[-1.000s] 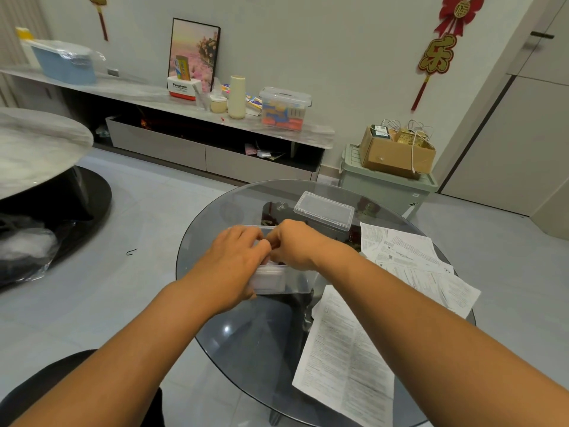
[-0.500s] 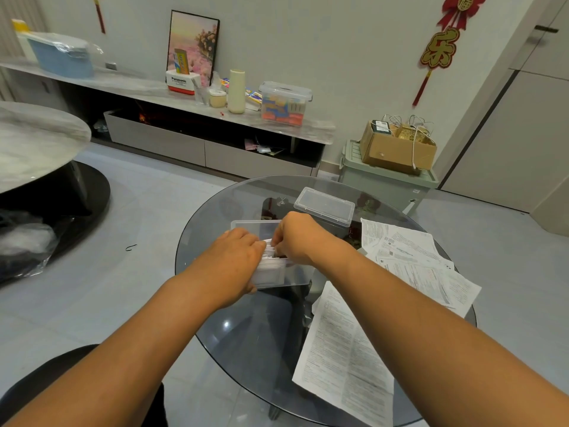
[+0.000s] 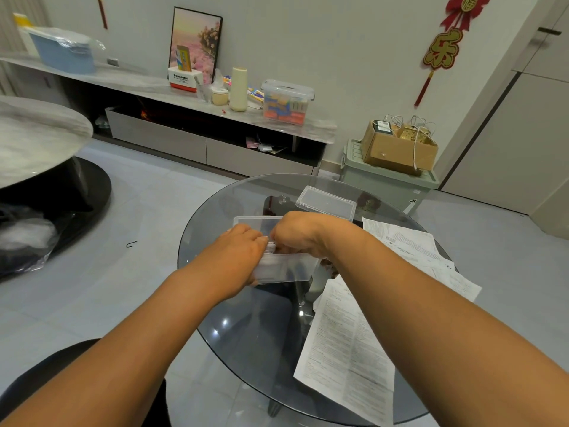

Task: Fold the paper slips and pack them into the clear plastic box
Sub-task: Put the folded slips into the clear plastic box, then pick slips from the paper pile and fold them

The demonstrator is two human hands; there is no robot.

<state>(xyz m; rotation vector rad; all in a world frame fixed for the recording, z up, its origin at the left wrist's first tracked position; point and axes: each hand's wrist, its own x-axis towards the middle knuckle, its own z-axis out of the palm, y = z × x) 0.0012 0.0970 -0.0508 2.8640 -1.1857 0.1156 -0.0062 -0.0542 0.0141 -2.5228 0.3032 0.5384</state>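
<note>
Both hands curl over the clear plastic box (image 3: 286, 268) on the table (image 3: 246, 328): left hand (image 3: 238, 257) grips its near end, right hand (image 3: 297, 232) pinches folded paper slips (image 3: 271, 248) inside, forearms converging.

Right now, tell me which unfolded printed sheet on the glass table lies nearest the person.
The large printed sheet at the table's near right edge, just beside the right forearm. The other sheets are piled farther back on the right, beyond the clear plastic box.
</note>
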